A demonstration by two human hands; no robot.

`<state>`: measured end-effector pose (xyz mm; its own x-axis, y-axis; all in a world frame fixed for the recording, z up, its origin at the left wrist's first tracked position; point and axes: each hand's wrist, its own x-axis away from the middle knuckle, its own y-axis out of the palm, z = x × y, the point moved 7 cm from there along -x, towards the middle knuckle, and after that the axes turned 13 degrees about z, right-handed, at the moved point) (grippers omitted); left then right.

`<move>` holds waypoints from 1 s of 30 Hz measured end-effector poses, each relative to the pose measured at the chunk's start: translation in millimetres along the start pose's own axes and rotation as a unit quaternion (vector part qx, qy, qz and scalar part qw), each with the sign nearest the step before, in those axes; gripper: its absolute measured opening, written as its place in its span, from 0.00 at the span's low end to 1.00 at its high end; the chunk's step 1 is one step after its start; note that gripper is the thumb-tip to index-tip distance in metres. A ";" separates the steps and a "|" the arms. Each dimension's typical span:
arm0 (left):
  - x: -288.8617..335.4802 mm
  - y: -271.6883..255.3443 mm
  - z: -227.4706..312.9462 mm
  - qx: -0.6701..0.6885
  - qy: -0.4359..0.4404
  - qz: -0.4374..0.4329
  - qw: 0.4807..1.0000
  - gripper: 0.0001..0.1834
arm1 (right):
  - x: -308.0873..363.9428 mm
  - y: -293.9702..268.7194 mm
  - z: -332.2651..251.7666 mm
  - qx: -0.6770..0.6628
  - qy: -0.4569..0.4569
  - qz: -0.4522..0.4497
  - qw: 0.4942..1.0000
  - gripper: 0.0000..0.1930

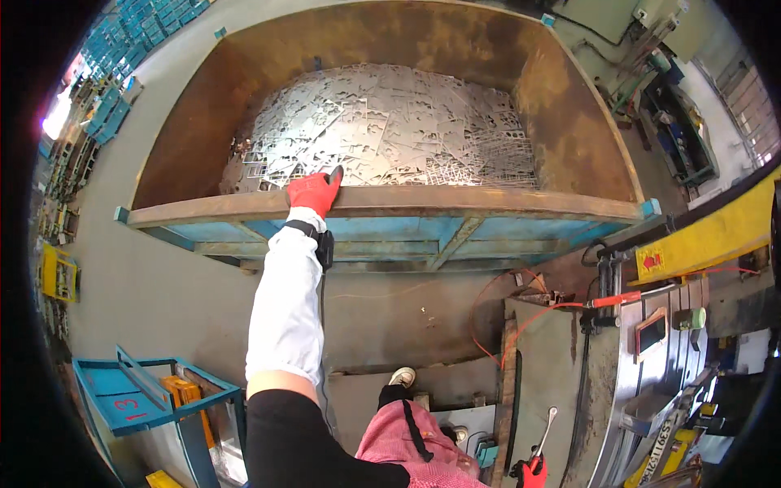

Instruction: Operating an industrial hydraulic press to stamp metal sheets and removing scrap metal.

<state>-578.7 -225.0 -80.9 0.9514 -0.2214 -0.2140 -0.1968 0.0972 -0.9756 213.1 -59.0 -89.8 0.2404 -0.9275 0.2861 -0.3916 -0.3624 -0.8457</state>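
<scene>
My left hand [313,195], in a red glove with a dark fingertip showing, is closed over the near rim of a large rusty metal bin [488,202]. A white sleeve cover and a black wrist strap are on that arm. Inside the bin lies a heap of thin, punched scrap sheet metal [390,122]. Low in the picture, partly cut off by its lower edge, my right hand [534,472] wears a red glove too. It is closed around a wrench [549,424], whose ring-shaped end points up and away.
A blue metal frame stand [146,398] is at the lower left. On the right are a machine bed [651,325] and a yellow machine arm [708,236]. An orange hose [561,307] loops near the bin's right front. Stacked blue crates [154,24] stand far left.
</scene>
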 end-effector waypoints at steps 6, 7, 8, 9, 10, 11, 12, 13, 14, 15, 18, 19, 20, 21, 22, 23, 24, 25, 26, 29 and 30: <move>-4.5 -12.5 13.8 0.052 -0.006 -0.028 0.998 0.32 | -7.3 32.9 -44.9 -0.165 0.218 -0.041 0.961 0.21; -5.4 -15.5 14.4 0.057 -0.004 -0.019 0.998 0.31 | -21.3 48.6 -31.7 -0.188 0.185 -0.046 0.964 0.21; -7.4 -12.0 15.1 0.055 0.002 -0.022 0.998 0.31 | -34.0 64.3 -21.2 -0.211 0.153 -0.050 0.964 0.22; -5.1 -10.5 5.2 0.049 -0.005 -0.024 0.999 0.31 | -44.3 74.1 -20.2 -0.230 0.115 -0.064 0.964 0.24; -4.8 -11.1 6.3 0.057 -0.003 -0.009 0.998 0.30 | -37.4 73.8 -58.1 -0.303 0.171 -0.037 0.937 0.20; -4.3 -11.7 7.4 0.066 -0.002 0.005 0.998 0.29 | -41.6 80.4 -48.3 -0.303 0.173 -0.035 0.937 0.20; -3.7 -14.9 7.8 0.066 0.002 0.052 0.996 0.27 | -52.6 89.5 -35.7 -0.218 0.084 -0.027 0.972 0.19; -3.3 -10.9 7.6 0.068 0.002 0.050 0.996 0.27 | -59.7 93.2 -43.0 -0.128 -0.008 -0.018 0.992 0.18; -3.8 -8.5 7.4 0.076 0.008 0.054 0.996 0.26 | -61.5 98.0 -42.3 -0.124 -0.018 -0.035 0.992 0.19; -4.8 -7.4 8.0 0.083 0.013 0.057 0.995 0.25 | -62.4 97.9 -39.6 -0.122 -0.019 -0.033 0.992 0.19; -5.0 -11.2 11.2 0.071 0.028 0.071 0.995 0.24 | -63.5 97.0 -67.5 -0.078 -0.023 -0.031 0.996 0.22; -3.5 -13.1 9.3 0.063 0.024 0.080 0.995 0.24 | -63.4 94.1 -84.6 -0.077 -0.026 -0.034 0.996 0.22; -3.7 -13.2 9.3 0.062 0.023 0.081 0.995 0.24 | -61.7 91.3 -102.7 -0.088 -0.013 -0.042 0.995 0.22; -3.8 -10.2 8.5 0.069 0.014 0.061 0.996 0.24 | -61.5 90.7 -111.3 -0.099 0.001 -0.050 0.994 0.22; -4.8 -7.6 7.2 0.077 0.005 0.041 0.996 0.25 | -62.8 92.7 -111.5 -0.100 0.000 -0.050 0.994 0.22; -5.3 -4.7 5.4 0.085 -0.004 0.021 0.996 0.25 | -64.4 94.9 -110.2 -0.073 -0.016 -0.047 0.996 0.22; -5.2 -2.6 3.7 0.079 -0.003 0.020 0.997 0.25 | -65.6 96.1 -109.4 -0.045 -0.033 -0.044 0.997 0.21; -5.0 -3.7 2.7 0.078 -0.004 0.021 0.997 0.25 | -66.7 96.7 -108.6 -0.046 -0.034 -0.045 0.997 0.21; -4.4 -5.0 3.8 0.086 -0.001 0.020 0.996 0.25 | -67.0 98.2 -109.1 -0.025 -0.047 -0.058 0.997 0.20; -6.8 -6.4 7.3 0.077 0.005 0.017 0.997 0.25 | -62.4 95.0 -128.1 -0.038 0.001 -0.084 0.996 0.20; -7.6 -7.4 8.1 0.075 0.006 0.012 0.997 0.25 | -60.6 95.2 -130.0 -0.069 0.061 -0.095 0.991 0.21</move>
<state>-582.6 -216.1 -71.7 0.9441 -0.2281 -0.2379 -0.1804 0.2463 -0.9523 45.8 -49.2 -129.0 0.2146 -0.8426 0.4939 -0.4698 -0.5324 -0.7041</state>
